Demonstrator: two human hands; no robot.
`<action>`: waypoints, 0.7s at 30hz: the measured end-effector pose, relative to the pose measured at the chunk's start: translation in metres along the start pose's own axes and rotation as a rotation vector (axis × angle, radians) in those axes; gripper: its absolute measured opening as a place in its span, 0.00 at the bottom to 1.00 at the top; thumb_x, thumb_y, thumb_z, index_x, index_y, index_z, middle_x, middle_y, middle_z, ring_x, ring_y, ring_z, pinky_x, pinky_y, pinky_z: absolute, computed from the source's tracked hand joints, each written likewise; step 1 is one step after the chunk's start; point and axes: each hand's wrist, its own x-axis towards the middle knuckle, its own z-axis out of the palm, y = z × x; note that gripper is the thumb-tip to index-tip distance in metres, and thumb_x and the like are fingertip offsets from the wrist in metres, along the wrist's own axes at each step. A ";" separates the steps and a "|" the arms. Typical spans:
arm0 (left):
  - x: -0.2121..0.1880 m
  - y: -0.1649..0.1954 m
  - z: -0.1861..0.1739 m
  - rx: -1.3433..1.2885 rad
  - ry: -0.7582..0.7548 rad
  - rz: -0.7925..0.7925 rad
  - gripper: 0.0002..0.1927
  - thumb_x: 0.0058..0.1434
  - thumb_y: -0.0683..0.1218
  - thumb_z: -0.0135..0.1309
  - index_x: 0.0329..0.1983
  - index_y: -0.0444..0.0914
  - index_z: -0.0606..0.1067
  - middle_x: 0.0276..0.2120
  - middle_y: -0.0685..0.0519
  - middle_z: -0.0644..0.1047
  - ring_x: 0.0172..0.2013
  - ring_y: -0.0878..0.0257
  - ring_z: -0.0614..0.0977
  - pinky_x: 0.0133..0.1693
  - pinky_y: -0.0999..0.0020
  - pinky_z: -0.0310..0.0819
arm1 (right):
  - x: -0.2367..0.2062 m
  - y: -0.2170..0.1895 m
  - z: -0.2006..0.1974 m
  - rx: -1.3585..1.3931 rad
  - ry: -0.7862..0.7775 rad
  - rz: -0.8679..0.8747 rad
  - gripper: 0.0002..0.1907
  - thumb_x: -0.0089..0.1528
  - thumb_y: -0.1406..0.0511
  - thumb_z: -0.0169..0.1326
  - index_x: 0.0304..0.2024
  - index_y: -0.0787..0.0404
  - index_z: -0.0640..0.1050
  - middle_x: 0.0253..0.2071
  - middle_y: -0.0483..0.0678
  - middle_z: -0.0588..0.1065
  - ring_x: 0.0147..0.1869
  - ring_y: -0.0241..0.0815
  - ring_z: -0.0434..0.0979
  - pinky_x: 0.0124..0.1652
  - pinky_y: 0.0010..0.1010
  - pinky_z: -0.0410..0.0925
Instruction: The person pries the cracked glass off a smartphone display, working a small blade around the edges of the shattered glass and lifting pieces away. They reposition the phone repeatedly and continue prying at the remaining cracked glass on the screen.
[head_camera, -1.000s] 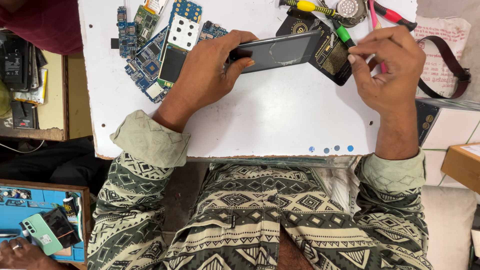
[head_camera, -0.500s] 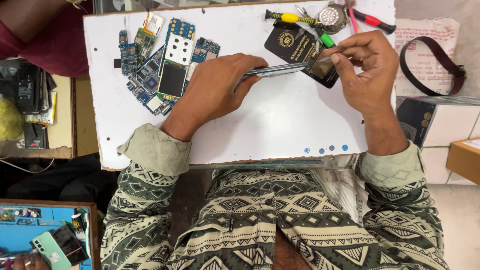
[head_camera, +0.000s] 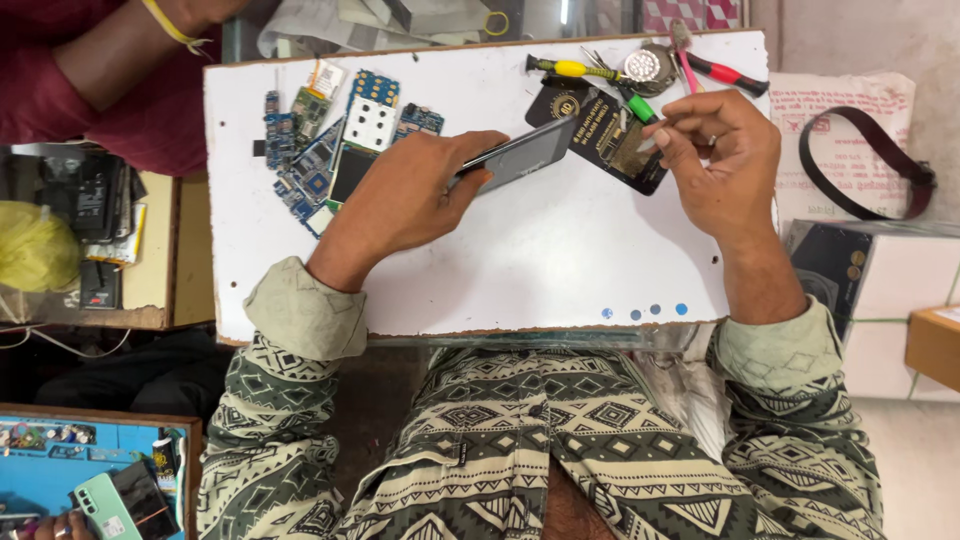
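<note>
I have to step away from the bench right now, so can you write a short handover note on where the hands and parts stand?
Left hand holds the dark phone tilted up on edge over the white board.
Right hand pinches near the phone's far end, above a black card.
Circuit boards lie in a pile at the board's left; screwdrivers at its top edge.
Done: phone picked up.
Left: whether it is opened cannot be told.
</note>
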 end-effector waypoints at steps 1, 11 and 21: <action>-0.002 0.001 -0.002 -0.032 0.004 -0.030 0.17 0.65 0.42 0.55 0.58 0.37 0.76 0.26 0.41 0.79 0.23 0.48 0.80 0.31 0.54 0.72 | 0.000 -0.001 0.000 -0.016 -0.002 -0.003 0.08 0.74 0.76 0.58 0.54 0.68 0.74 0.42 0.55 0.81 0.42 0.33 0.81 0.37 0.19 0.72; -0.016 0.018 -0.017 -0.017 0.056 -0.171 0.25 0.57 0.41 0.56 0.60 0.41 0.72 0.33 0.47 0.85 0.21 0.56 0.83 0.29 0.63 0.75 | 0.002 -0.010 0.002 -0.170 -0.063 -0.098 0.17 0.71 0.77 0.59 0.61 0.68 0.73 0.43 0.54 0.82 0.46 0.36 0.83 0.44 0.24 0.75; -0.017 0.032 -0.031 0.154 0.256 -0.043 0.21 0.62 0.41 0.61 0.57 0.40 0.71 0.29 0.48 0.80 0.24 0.53 0.81 0.28 0.59 0.70 | 0.000 -0.015 0.002 -0.251 -0.083 -0.093 0.14 0.70 0.75 0.58 0.58 0.67 0.74 0.39 0.53 0.78 0.40 0.36 0.80 0.39 0.23 0.73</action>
